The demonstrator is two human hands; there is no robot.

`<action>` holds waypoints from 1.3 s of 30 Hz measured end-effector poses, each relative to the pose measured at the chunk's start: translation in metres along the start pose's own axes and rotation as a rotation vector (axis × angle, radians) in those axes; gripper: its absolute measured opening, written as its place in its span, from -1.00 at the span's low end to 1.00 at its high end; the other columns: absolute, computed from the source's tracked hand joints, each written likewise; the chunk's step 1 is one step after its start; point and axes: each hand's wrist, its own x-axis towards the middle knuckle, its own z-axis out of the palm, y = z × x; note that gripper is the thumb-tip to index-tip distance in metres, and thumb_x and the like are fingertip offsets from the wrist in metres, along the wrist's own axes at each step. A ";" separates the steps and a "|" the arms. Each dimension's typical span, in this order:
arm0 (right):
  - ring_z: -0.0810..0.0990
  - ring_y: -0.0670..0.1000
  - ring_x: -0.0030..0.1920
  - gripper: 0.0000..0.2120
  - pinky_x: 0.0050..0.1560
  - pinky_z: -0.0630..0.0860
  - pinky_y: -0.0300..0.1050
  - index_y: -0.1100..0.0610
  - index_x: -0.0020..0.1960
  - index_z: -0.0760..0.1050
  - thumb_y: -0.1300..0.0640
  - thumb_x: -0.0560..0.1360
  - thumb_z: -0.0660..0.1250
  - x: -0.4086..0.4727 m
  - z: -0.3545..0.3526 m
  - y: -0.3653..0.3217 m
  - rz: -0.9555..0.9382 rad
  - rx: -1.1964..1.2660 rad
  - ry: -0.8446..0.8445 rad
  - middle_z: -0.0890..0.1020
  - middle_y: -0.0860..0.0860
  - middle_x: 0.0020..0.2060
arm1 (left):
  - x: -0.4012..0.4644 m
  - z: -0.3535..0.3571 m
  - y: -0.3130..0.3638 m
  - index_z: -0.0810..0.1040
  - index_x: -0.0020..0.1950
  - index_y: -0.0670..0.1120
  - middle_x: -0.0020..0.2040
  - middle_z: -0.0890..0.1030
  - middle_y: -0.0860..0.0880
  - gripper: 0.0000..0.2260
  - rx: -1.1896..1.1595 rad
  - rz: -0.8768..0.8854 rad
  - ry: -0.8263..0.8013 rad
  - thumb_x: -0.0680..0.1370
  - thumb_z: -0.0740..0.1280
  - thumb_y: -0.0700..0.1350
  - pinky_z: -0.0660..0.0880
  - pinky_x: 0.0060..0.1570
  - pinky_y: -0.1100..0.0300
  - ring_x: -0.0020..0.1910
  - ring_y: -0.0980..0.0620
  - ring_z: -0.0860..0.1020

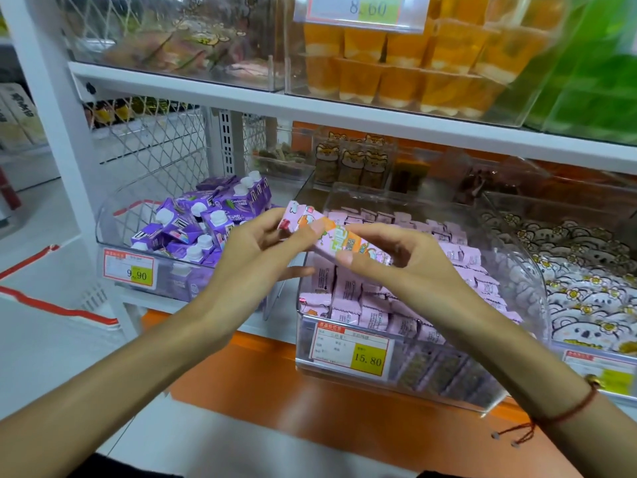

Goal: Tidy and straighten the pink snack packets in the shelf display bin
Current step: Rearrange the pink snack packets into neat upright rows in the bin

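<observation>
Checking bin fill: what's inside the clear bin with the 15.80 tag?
The bin holds rows of pink packets. Both hands, left and right, hold one packet above it, hiding some packets.

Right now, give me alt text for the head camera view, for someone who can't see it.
Two bare hands, left hand and right hand, hold a pink snack packet above a clear bin of pink packets on a shop shelf. The bin's price tag reads 15.80; purple cartons fill the bin to its left.

Pink packets (396,301) — purple cartons (193,225), orange jelly cups (396,81), yellow-and-red price tag (348,350).
</observation>
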 end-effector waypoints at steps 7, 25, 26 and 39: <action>0.54 -0.21 0.12 -0.68 0.12 0.48 -0.32 -0.05 0.23 0.50 0.03 0.48 0.35 -0.002 0.004 -0.002 -0.079 -0.093 0.001 0.61 -0.13 0.09 | 0.000 0.002 0.000 0.46 0.10 0.01 -0.03 0.68 0.11 -0.69 0.055 0.184 0.037 0.40 0.41 -0.01 0.56 -0.06 0.29 -0.01 0.18 0.63; 0.51 -0.15 -0.04 -0.55 -0.12 0.50 -0.09 -0.16 0.24 0.28 -0.06 0.43 0.39 0.007 0.019 0.017 -0.266 -0.614 0.092 0.54 -0.23 0.00 | 0.008 -0.017 -0.010 0.59 0.07 0.04 0.05 0.59 0.17 -0.80 0.890 0.516 -0.095 0.47 0.42 0.02 0.46 0.07 0.12 0.07 0.16 0.53; 0.51 -0.13 -0.04 -0.59 -0.11 0.49 -0.09 -0.15 0.23 0.33 -0.04 0.44 0.38 0.008 0.017 0.020 -0.257 -0.627 0.069 0.54 -0.20 0.00 | 0.008 -0.017 -0.011 0.61 0.06 0.04 0.08 0.57 0.17 -0.82 0.993 0.516 -0.122 0.49 0.40 0.03 0.46 0.04 0.07 0.09 0.12 0.50; 0.32 -0.12 -0.08 -0.78 -0.11 0.32 -0.22 -0.04 0.15 0.58 0.08 0.57 0.23 0.011 0.008 0.030 -0.203 -0.775 -0.247 0.44 -0.15 -0.07 | 0.002 -0.017 -0.031 0.44 0.24 0.10 0.10 0.55 0.21 -0.66 0.547 -0.004 -0.054 0.49 0.39 -0.01 0.47 -0.02 0.38 -0.06 0.30 0.57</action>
